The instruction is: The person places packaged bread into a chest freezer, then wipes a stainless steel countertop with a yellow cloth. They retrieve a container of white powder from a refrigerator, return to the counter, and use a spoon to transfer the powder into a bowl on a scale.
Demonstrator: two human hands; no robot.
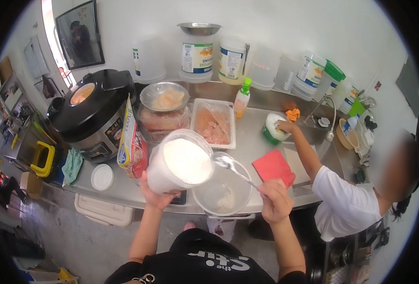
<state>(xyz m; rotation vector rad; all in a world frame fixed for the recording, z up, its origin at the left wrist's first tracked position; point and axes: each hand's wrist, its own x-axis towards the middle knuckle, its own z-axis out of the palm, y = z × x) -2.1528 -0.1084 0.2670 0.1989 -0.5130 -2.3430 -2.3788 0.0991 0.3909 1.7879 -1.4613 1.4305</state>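
Observation:
My left hand [156,193] holds a clear plastic tub of white powder [188,161], tilted toward the right, its mouth facing up at me. In my right hand [276,200] is the handle of a metal spoon [236,167], whose bowl is beside the tub's rim. Below the spoon, a clear bowl [243,204] with a little pale powder in it stands at the counter's front edge, partly over a digital scale or similar dark device [179,199]. Left of the tub stands a flour bag [133,152]. A round white lid [102,176] lies farther left.
A large rice cooker [92,124] stands left. Behind are a tray of raw meat [213,122], a wrapped bowl [164,96] on stacked containers and a green-capped bottle [242,98]. A red cloth [273,167] lies right. A co-worker's hand [285,126] reaches into a green-and-white tub [274,131] near the sink.

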